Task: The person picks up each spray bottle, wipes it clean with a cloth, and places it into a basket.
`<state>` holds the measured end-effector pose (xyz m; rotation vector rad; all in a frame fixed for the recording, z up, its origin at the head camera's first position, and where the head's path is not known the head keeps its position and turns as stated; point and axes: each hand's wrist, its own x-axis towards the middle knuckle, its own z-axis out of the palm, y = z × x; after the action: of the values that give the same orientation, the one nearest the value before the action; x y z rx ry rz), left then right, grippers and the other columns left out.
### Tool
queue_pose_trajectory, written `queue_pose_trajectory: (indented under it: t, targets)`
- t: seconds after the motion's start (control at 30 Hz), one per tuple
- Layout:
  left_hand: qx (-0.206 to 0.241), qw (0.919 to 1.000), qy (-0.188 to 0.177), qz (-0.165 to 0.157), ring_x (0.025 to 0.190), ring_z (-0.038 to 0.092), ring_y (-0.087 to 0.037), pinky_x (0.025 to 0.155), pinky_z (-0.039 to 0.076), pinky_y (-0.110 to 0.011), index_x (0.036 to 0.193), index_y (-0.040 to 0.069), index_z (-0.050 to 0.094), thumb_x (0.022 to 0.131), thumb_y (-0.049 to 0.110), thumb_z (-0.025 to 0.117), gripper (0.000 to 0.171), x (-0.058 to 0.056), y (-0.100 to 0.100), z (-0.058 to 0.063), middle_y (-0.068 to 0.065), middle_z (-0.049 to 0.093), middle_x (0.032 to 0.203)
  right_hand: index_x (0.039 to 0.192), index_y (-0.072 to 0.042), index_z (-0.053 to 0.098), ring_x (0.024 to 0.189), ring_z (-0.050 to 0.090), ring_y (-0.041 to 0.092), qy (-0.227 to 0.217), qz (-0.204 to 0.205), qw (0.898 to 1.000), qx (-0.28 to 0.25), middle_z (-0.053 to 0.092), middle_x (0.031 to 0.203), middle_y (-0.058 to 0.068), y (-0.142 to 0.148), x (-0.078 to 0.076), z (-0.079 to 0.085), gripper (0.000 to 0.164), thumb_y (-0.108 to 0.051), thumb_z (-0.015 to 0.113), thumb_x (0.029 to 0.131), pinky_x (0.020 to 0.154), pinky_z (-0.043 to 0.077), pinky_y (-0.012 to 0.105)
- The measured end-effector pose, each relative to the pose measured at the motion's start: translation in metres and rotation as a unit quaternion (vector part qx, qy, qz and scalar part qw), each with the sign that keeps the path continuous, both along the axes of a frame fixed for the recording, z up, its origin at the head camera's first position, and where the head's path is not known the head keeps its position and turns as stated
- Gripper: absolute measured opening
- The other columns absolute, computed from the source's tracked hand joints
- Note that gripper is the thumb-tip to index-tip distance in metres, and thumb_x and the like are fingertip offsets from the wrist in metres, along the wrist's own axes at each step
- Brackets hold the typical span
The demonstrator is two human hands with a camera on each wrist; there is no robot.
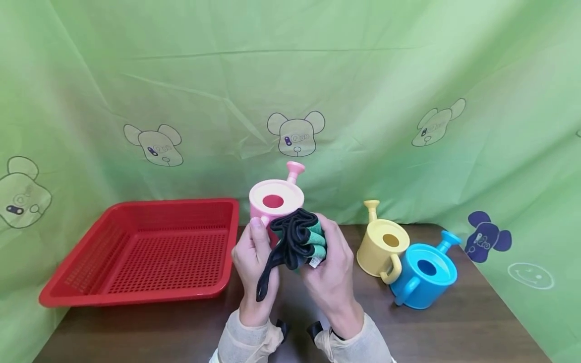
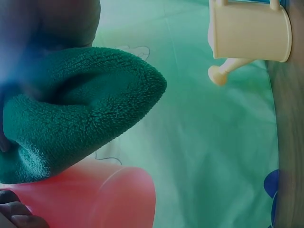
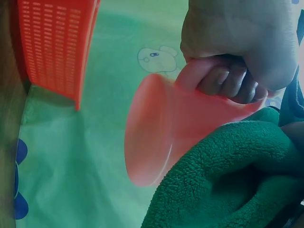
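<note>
My left hand (image 1: 256, 257) grips the handle of a pink watering can (image 1: 275, 192), held up off the table with its spout pointing away; in the right wrist view the fingers curl round that handle. A bunched cloth (image 1: 297, 237), fuzzy green on one side and black-edged with a hanging loop, is pinched in my right hand (image 1: 331, 267). The cloth (image 2: 85, 104) overlaps the side of the can in the left wrist view. Part of the can's body is hidden behind the cloth in the head view.
A red perforated basket (image 1: 227, 272) stands on the table (image 1: 181, 327) at the left. To the right are a yellow watering can (image 1: 374, 242) and a blue watering can (image 1: 419, 290), close together. A green curtain (image 1: 290, 75) with printed bear heads hangs behind the table.
</note>
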<state>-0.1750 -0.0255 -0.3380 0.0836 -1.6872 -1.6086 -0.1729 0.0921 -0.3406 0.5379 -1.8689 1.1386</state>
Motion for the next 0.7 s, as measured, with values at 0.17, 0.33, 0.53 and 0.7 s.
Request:
queue_pose_trajectory:
  t: [0.17, 0.33, 0.53, 0.7]
  targets:
    - [-0.004, 1.0000, -0.005, 0.005, 0.058, 0.043, -0.009, 0.057, 0.035, -0.022, 0.072, 0.003, 0.052, 0.108, 0.018, 0.056, 0.039, 0.003, 0.001, -0.006, -0.008, 0.047, 0.061, 0.124, -0.002, 0.068, 0.100, 0.070, 0.024, 0.018, -0.010, 1.000, -0.010, 0.073, 0.109, 0.011, 0.000, 0.002, -0.007, 0.051, 0.004, 0.077, 0.075, 0.098, 0.052, 0.023]
    - [0.004, 0.9999, -0.002, -0.010, 0.058, 0.042, -0.010, 0.058, 0.034, -0.023, 0.073, 0.003, 0.049, 0.109, 0.019, 0.054, 0.040, 0.003, 0.001, -0.008, -0.006, 0.044, 0.061, 0.121, -0.003, 0.068, 0.098, 0.071, 0.023, 0.014, -0.021, 1.000, -0.013, 0.074, 0.109, 0.009, 0.000, 0.005, -0.010, 0.049, 0.004, 0.077, 0.073, 0.095, 0.054, 0.025]
    - [0.006, 0.9998, -0.007, -0.020, 0.058, 0.043, -0.011, 0.057, 0.035, -0.024, 0.074, 0.002, 0.050, 0.110, 0.022, 0.053, 0.041, 0.004, -0.002, -0.006, -0.007, 0.045, 0.062, 0.119, -0.002, 0.067, 0.097, 0.071, 0.026, -0.008, -0.017, 1.000, -0.007, 0.073, 0.108, 0.010, -0.001, 0.007, -0.008, 0.049, 0.004, 0.080, 0.072, 0.094, 0.053, 0.024]
    - [0.004, 0.9999, -0.003, -0.009, 0.057, 0.041, -0.010, 0.056, 0.033, -0.023, 0.072, 0.002, 0.050, 0.108, 0.022, 0.056, 0.042, 0.001, -0.004, 0.002, -0.010, 0.045, 0.061, 0.119, -0.003, 0.067, 0.098, 0.071, 0.027, -0.012, -0.013, 1.000, 0.000, 0.073, 0.108, 0.011, -0.002, 0.004, -0.001, 0.048, 0.002, 0.080, 0.073, 0.093, 0.053, 0.027]
